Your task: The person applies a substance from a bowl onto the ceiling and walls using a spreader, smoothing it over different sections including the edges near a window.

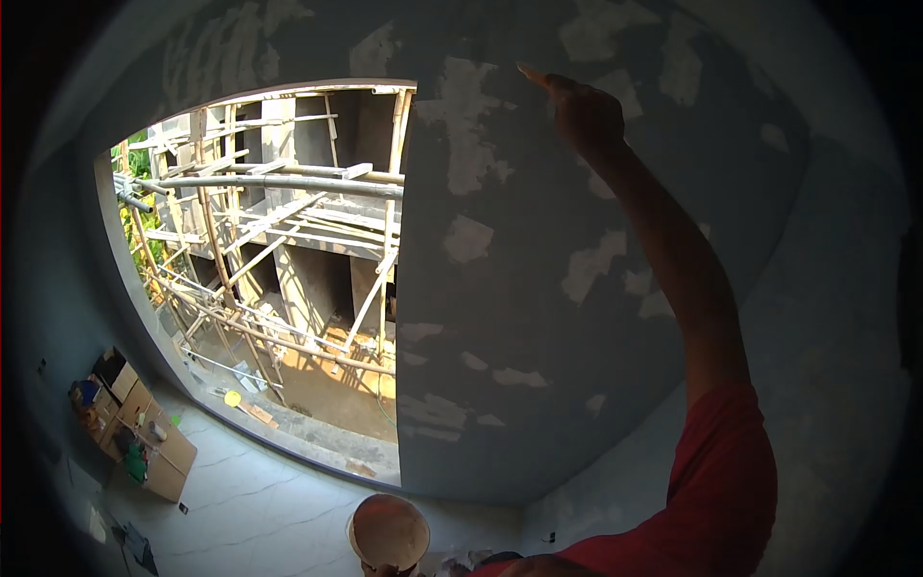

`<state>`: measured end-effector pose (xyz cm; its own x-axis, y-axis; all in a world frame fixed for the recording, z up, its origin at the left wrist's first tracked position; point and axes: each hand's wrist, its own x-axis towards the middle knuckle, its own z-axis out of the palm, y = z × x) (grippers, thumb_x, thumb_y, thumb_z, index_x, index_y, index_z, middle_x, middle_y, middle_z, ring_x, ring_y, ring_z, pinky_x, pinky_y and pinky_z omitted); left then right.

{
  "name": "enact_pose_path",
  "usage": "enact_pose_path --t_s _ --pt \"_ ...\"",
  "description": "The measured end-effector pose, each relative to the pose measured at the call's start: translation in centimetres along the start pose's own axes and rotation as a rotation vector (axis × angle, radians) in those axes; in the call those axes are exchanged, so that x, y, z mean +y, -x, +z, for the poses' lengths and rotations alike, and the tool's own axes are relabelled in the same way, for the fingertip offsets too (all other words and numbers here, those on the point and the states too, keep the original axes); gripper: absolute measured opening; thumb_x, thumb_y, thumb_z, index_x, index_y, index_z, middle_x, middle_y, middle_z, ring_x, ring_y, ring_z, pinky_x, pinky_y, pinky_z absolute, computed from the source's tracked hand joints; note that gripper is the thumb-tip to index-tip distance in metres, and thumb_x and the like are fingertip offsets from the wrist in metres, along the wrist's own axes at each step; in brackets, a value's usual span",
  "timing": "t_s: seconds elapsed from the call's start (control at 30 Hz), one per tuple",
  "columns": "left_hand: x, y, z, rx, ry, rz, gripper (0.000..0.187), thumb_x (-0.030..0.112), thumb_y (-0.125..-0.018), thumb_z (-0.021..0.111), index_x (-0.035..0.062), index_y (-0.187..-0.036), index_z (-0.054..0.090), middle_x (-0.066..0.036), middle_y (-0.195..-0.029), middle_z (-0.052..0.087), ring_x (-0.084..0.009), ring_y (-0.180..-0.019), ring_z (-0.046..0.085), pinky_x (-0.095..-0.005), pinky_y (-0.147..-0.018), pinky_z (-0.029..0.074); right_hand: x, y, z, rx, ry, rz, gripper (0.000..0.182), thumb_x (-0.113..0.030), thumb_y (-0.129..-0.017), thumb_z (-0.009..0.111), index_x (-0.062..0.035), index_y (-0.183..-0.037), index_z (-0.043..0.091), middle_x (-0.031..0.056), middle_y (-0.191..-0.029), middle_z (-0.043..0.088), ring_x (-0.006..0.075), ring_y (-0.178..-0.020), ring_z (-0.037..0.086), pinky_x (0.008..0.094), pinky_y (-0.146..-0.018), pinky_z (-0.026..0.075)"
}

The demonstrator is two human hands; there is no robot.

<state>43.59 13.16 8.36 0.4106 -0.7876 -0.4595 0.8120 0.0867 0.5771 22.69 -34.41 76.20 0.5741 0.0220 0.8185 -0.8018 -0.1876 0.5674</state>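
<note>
My right hand (pixel 588 117) is raised high against the dark grey wall, its fingers closed round a putty knife (pixel 533 74). The tool looks thin and tan, seen nearly edge-on, and its tip points up and left at the wall. Pale patches of filler (pixel 466 125) lie on the wall to the left of it. Low in the view is a round bucket (pixel 388 529), its pale tan inside facing me. My left hand (pixel 386 570) grips the bucket's near rim; only part of the fingers shows at the bottom edge.
A large window opening (pixel 411 288) on the left looks onto bamboo scaffolding (pixel 279 183) and an unfinished building. Flattened cardboard (pixel 159 447) with several items on it lies on the pale tiled floor (pixel 255 519). Small debris sits along the sill (pixel 317 438).
</note>
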Motion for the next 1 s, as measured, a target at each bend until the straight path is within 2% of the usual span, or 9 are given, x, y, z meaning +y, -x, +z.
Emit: enact_pose_path --t_s 0.27,0.33,0.43,0.57,0.73,0.8,0.83,0.9,1.0 --pt "0.2 -0.8 0.9 -0.074 0.058 -0.012 0.074 0.004 -0.080 0.068 0.0083 -0.144 0.030 -0.017 -0.139 0.044 -0.0394 -0.118 0.053 -0.0589 -0.087 0.056 2.0 -1.6 0.4 -0.051 0.136 0.114 0.031 -0.005 -0.083 0.059 -0.0129 -0.112 0.065 0.0079 -0.091 0.073 0.0250 -0.074 0.072 0.0371 -0.064 0.058" --pt "-0.4 -1.1 0.4 -0.082 0.067 -0.004 0.073 0.004 -0.080 0.068 0.0078 -0.144 0.031 -0.017 -0.139 0.044 -0.0395 -0.118 0.053 -0.0591 -0.087 0.056 2.7 -2.4 0.9 0.039 0.221 0.039 0.024 -0.010 -0.085 0.059 -0.0041 -0.106 0.067 0.0097 -0.079 0.072 0.0228 -0.069 0.072 0.0344 -0.062 0.060" --pt "-1.7 -1.7 -0.2 -0.100 0.079 0.008 0.073 0.004 -0.080 0.068 0.0070 -0.143 0.032 -0.017 -0.139 0.044 -0.0397 -0.118 0.053 -0.0595 -0.088 0.055 2.6 -2.7 2.2 0.175 0.278 -0.016 0.024 -0.012 -0.085 0.059 -0.0025 -0.105 0.066 0.0126 -0.088 0.072 0.0245 -0.080 0.072 0.0356 -0.068 0.060" --pt "-1.0 -2.7 -0.1 -0.115 0.042 -0.007 0.073 0.004 -0.079 0.067 0.0067 -0.143 0.032 -0.018 -0.138 0.044 -0.0399 -0.118 0.053 -0.0593 -0.088 0.055 -3.6 2.0 5.4 0.017 0.256 -0.016 0.029 -0.013 -0.084 0.060 -0.0003 -0.109 0.065 0.0177 -0.104 0.070 0.0264 -0.097 0.070 0.0394 -0.078 0.059" --pt "0.4 -1.6 -0.9 -0.099 -0.004 -0.029 0.073 0.002 -0.077 0.065 0.0064 -0.143 0.032 -0.018 -0.137 0.044 -0.0401 -0.117 0.054 -0.0586 -0.089 0.055 -7.1 6.7 3.6 0.010 0.076 -0.225 0.028 -0.014 -0.084 0.060 -0.0016 -0.109 0.066 0.0199 -0.100 0.071 0.0257 -0.090 0.072 0.0369 -0.074 0.060" --pt "0.2 -1.3 -0.6 -0.082 0.005 -0.020 0.074 0.002 -0.076 0.065 0.0063 -0.142 0.033 -0.018 -0.136 0.045 -0.0401 -0.117 0.054 -0.0584 -0.089 0.055 -4.3 3.5 1.5 -0.022 0.002 -0.071 0.025 -0.013 -0.086 0.059 -0.0030 -0.107 0.066 0.0158 -0.091 0.073 0.0262 -0.079 0.073 0.0362 -0.069 0.060" --pt "0.1 -1.0 -0.5 -0.071 0.008 -0.022 0.074 0.001 -0.076 0.064 0.0062 -0.142 0.033 -0.019 -0.136 0.045 -0.0402 -0.116 0.054 -0.0582 -0.089 0.055 -2.1 1.5 1.4 0.125 0.016 -0.019 0.023 -0.013 -0.086 0.058 -0.0061 -0.106 0.067 0.0115 -0.086 0.073 0.0266 -0.071 0.073 0.0366 -0.064 0.060" --pt "0.2 -0.4 -0.3 -0.053 -0.003 -0.030 0.074 0.001 -0.075 0.064 0.0061 -0.142 0.033 -0.019 -0.135 0.045 -0.0403 -0.116 0.054 -0.0580 -0.089 0.055 1.3 -2.4 0.1 0.092 0.170 0.170 0.029 -0.013 -0.090 0.057 -0.0151 -0.116 0.068 0.0114 -0.081 0.072 0.0270 -0.067 0.071 0.0392 -0.057 0.058" --pt "0.6 -0.5 0.4 -0.039 -0.024 -0.038 0.074 0.000 -0.074 0.063 0.0059 -0.142 0.033 -0.019 -0.134 0.046 -0.0404 -0.115 0.055 -0.0576 -0.090 0.055 2.4 -4.5 1.3 -0.047 0.192 0.281 0.029 -0.015 -0.092 0.054 -0.0148 -0.117 0.067 0.0119 -0.078 0.071 0.0290 -0.066 0.071 0.0408 -0.057 0.057"
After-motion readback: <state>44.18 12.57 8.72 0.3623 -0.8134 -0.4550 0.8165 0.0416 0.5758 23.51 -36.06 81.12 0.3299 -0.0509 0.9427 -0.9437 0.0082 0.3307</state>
